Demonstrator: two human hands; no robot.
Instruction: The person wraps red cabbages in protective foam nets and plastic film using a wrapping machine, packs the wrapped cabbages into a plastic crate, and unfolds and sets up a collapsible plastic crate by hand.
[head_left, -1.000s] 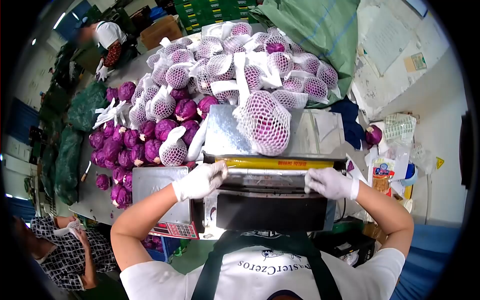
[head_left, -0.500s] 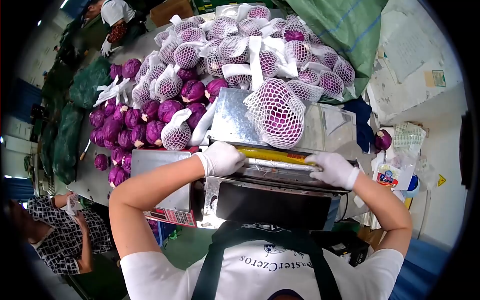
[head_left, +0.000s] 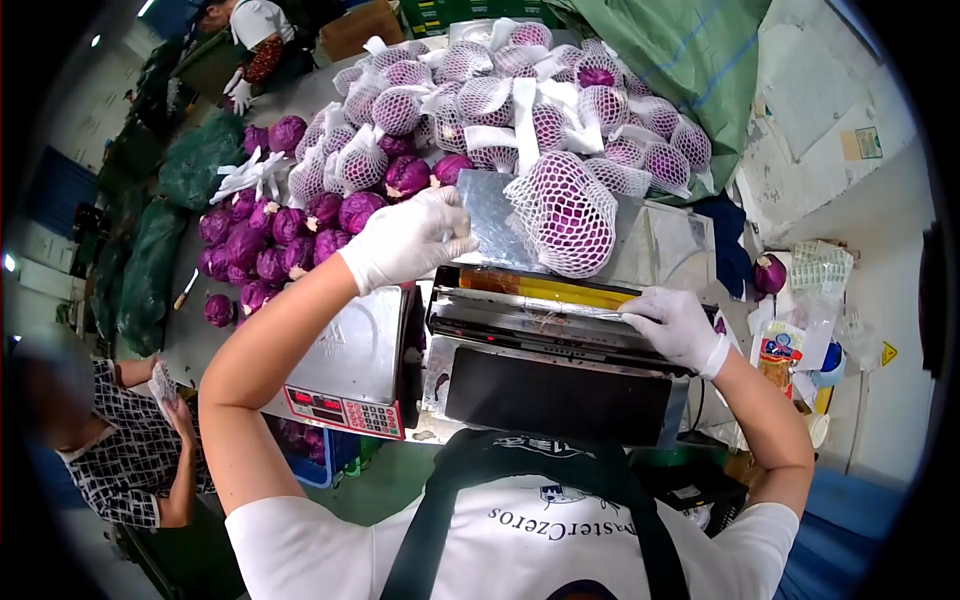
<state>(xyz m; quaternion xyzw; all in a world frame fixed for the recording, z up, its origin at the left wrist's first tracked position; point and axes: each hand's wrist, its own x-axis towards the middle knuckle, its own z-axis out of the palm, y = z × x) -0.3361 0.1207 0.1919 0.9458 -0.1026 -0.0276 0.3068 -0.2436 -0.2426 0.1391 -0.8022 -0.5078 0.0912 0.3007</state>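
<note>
The netted cabbage (head_left: 565, 215) is rested on the metal plate (head_left: 485, 215) at the far side of the wrapper (head_left: 560, 395); the yellow roll (head_left: 545, 290) is set lengthwise in the wrapper's trough. The left hand (head_left: 415, 235), gloved, is raised over the plate's left edge, fingers curled; whether film is pinched in it cannot be told. The right hand (head_left: 680, 330), gloved, is bent over the roll's right end; whether film is gripped there is unclear.

Left of the wrapper the scale (head_left: 350, 345) is placed, with only a narrow gap between; beyond it loose cabbages (head_left: 290, 225) are massed, and a knife (head_left: 186, 288) is laid near the table's (head_left: 195, 335) left edge. Beyond the wrapper, netted cabbages (head_left: 480, 100) are heaped, room being closed off there; they are bordered by a green sheet (head_left: 690, 90). Right of the wrapper, a packet (head_left: 778, 350) is seen near the wall (head_left: 880, 230); far left, a person (head_left: 130, 440) is seen standing.
</note>
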